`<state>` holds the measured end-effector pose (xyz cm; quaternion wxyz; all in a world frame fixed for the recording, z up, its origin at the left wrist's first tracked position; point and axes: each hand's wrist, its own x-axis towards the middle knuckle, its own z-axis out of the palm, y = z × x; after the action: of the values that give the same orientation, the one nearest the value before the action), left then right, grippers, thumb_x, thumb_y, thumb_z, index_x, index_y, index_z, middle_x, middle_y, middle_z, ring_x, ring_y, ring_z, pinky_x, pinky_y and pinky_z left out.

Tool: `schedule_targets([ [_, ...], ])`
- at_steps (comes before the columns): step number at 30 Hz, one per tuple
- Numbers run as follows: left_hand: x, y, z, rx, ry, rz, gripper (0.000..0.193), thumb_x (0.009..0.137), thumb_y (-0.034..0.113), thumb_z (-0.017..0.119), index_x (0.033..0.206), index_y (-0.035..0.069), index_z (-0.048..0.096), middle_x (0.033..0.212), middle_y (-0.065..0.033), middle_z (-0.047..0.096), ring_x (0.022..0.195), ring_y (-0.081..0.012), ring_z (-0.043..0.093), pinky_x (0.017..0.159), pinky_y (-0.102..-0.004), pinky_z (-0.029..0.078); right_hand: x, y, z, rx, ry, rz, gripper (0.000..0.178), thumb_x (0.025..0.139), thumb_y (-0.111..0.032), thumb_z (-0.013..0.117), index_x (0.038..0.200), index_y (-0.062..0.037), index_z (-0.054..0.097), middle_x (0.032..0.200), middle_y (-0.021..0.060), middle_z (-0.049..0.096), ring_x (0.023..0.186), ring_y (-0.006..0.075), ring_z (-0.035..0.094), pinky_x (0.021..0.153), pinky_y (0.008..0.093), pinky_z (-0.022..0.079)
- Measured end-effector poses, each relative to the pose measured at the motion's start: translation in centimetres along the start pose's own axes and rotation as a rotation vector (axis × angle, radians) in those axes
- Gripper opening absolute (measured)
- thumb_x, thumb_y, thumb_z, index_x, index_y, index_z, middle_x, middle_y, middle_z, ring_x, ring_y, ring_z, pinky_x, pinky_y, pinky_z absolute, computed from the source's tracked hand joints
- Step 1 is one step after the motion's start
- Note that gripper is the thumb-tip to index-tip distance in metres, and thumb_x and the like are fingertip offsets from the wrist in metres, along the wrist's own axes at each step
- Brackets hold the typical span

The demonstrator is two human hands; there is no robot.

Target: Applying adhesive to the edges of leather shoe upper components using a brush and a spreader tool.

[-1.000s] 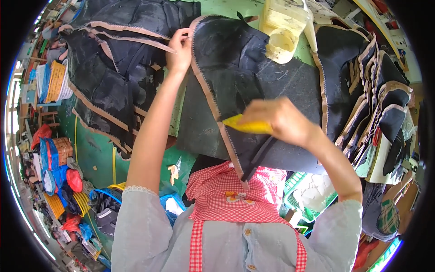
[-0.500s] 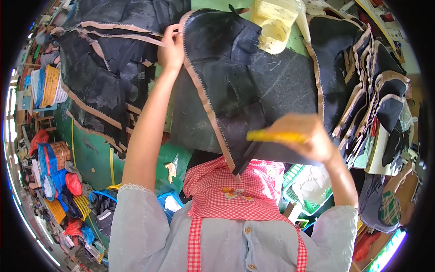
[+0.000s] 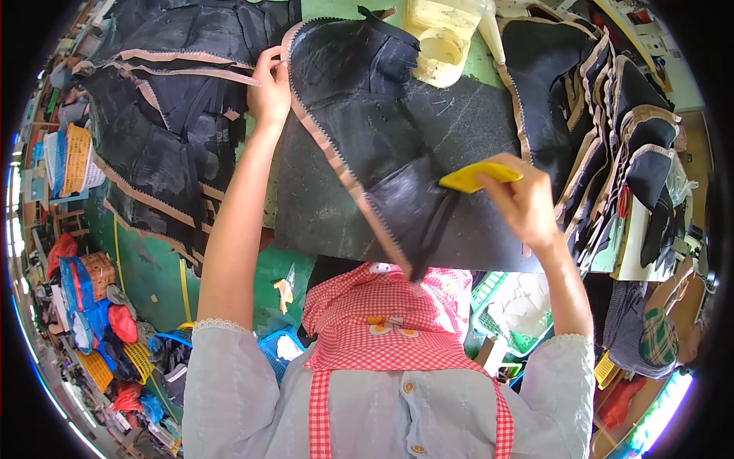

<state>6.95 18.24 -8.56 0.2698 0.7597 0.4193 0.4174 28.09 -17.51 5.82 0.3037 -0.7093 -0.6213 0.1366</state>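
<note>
A black panel (image 3: 359, 126) with a tan, zigzag-cut edge lies slantwise on a dark board (image 3: 466, 130). Its narrow lower end hangs blurred over the board's near edge, close to the checked apron. At the panel's upper left edge, my left hand (image 3: 269, 90) pinches the tan border between thumb and fingers. Beside the same hand ends a tan strip of the pile on the left. My right hand (image 3: 524, 203) grips a flat yellow scraper (image 3: 470, 178), held over the panel's right side near its lower part. Whether the scraper touches the panel, I cannot tell.
Similar black panels (image 3: 145, 153) are heaped on the left, and more panels (image 3: 550, 76) stand layered at the right. A cream, stained plastic container (image 3: 440, 57) is behind the board. Below its near edge, a green basket (image 3: 478, 306) holds white material.
My right hand has moved the yellow scraper away from me, off the panel's lower end toward its right side. The panel's lower tip has shifted right; my left hand keeps hold.
</note>
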Motion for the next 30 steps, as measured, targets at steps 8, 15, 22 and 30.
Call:
schedule_targets([
  [8, -0.5, 1.6, -0.5, 0.059, -0.001, -0.015, 0.028, 0.09, 0.013, 0.059, 0.118, 0.016, 0.058, 0.095, -0.0085, 0.07, 0.083, -0.028, 0.068, 0.07, -0.0388, 0.05, -0.5, 0.5, -1.3, 0.125, -0.025, -0.024, 0.013, 0.086, -0.003, 0.065, 0.099, -0.0013, 0.067, 0.088, 0.0105, 0.066, 0.071, 0.0188, 0.065, 0.062, 0.029, 0.049],
  [15, -0.5, 1.3, -0.3, 0.074, -0.003, -0.008, 0.027, 0.09, 0.013, 0.059, 0.117, 0.016, 0.058, 0.094, -0.0085, 0.07, 0.083, -0.0282, 0.068, 0.071, -0.039, 0.05, -0.7, -0.8, -2.6, -0.009, 0.002, 0.055, 0.014, 0.083, -0.002, 0.065, 0.096, -0.0009, 0.066, 0.086, 0.0111, 0.066, 0.071, 0.0281, 0.064, 0.063, 0.0331, 0.05],
  [22, -0.2, 1.1, 0.1, 0.041, 0.003, -0.007, 0.025, 0.09, 0.013, 0.059, 0.115, 0.015, 0.059, 0.093, -0.0085, 0.07, 0.083, -0.0272, 0.068, 0.071, -0.0385, 0.05, -0.4, -1.0, -2.7, 0.02, 0.01, 0.061, 0.011, 0.082, -0.003, 0.066, 0.093, -0.0003, 0.066, 0.088, 0.0127, 0.066, 0.075, 0.0298, 0.065, 0.066, 0.0336, 0.051],
  [30, -1.4, 1.1, -1.2, -0.262, -0.069, -0.059, 0.019, 0.094, 0.013, 0.059, 0.112, 0.006, 0.061, 0.077, -0.0061, 0.062, 0.067, -0.0136, 0.057, 0.062, -0.03, 0.046, 3.5, -3.7, 0.0, 0.157, 0.127, 0.144, 0.013, 0.085, -0.004, 0.067, 0.097, 0.0, 0.068, 0.082, 0.0074, 0.067, 0.058, 0.0087, 0.052, 0.053, 0.0228, 0.04],
])
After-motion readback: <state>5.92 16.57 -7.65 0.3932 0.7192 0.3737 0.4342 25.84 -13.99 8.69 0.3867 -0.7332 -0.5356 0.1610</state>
